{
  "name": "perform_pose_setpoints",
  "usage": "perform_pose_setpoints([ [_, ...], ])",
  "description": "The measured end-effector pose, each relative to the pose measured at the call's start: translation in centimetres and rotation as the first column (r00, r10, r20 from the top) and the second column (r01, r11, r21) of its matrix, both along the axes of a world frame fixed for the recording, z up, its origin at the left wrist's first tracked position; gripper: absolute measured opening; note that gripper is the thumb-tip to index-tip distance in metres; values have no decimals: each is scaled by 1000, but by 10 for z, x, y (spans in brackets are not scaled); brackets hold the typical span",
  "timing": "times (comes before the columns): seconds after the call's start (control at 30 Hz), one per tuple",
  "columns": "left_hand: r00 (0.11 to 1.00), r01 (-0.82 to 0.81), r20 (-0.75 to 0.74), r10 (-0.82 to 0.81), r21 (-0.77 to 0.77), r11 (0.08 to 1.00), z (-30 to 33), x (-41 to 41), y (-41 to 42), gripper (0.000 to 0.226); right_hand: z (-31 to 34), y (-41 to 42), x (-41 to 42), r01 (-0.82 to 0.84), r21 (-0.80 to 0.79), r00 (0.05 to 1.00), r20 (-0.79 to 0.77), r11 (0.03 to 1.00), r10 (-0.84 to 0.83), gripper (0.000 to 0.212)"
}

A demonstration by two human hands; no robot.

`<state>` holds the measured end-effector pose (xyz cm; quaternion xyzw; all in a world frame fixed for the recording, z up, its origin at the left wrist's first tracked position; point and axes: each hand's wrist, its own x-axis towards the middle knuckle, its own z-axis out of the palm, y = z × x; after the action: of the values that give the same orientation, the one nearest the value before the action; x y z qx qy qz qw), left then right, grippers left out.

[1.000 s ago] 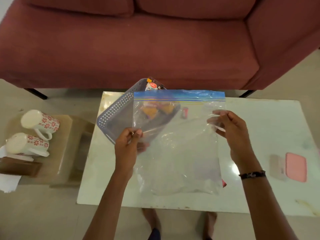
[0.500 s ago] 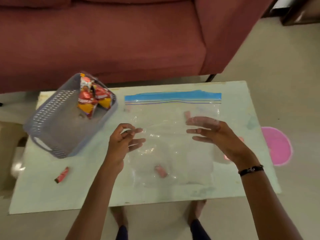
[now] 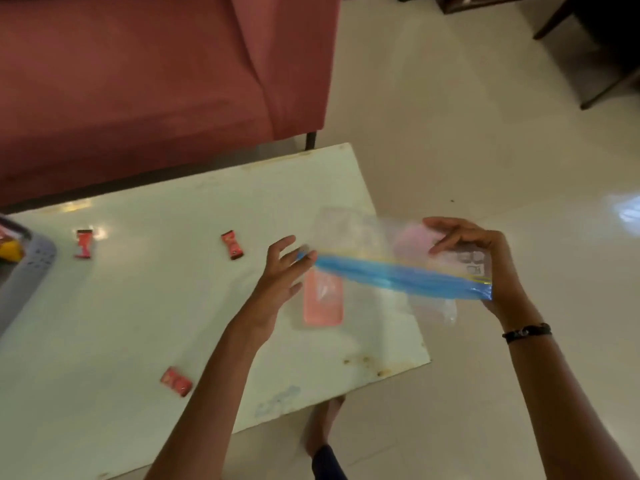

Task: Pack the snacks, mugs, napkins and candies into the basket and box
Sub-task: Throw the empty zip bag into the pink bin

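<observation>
While the right hand (image 3: pixel 485 258) grips the zip bag (image 3: pixel 398 275), the left hand (image 3: pixel 280 271) spreads open, touching its end.

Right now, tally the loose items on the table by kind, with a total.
Small red-wrapped candies: 3
Flat pink rectangular lid: 1
Grey perforated plastic basket, at the left edge: 1
Total: 5
The clear blue-zip plastic bag is held, not counted.

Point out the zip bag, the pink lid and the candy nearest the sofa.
zip bag (image 3: pixel 398 275), head view, blue zip strip.
pink lid (image 3: pixel 323 306), head view, its flat top.
candy nearest the sofa (image 3: pixel 232 245), head view, wrapper middle.
</observation>
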<state>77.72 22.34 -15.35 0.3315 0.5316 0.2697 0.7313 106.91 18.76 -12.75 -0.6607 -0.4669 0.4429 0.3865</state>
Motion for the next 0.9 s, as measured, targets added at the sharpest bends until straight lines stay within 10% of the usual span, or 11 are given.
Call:
perform_pose_setpoints([
  [0.27,939,325,55,-340,184,928,-15,141,0,47,-77,-21,80,715,6,700,-3,700,-715,42],
  [0.63,840,542,-69,-538,81,836,-99,202,-15,42,-221,1,106,828,-167,555,378,535,-741,33],
  [0.9,856,516,-78,-511,70,854,-139,213,-20,40,-265,38,109,912,126,348,266,391,-899,38],
])
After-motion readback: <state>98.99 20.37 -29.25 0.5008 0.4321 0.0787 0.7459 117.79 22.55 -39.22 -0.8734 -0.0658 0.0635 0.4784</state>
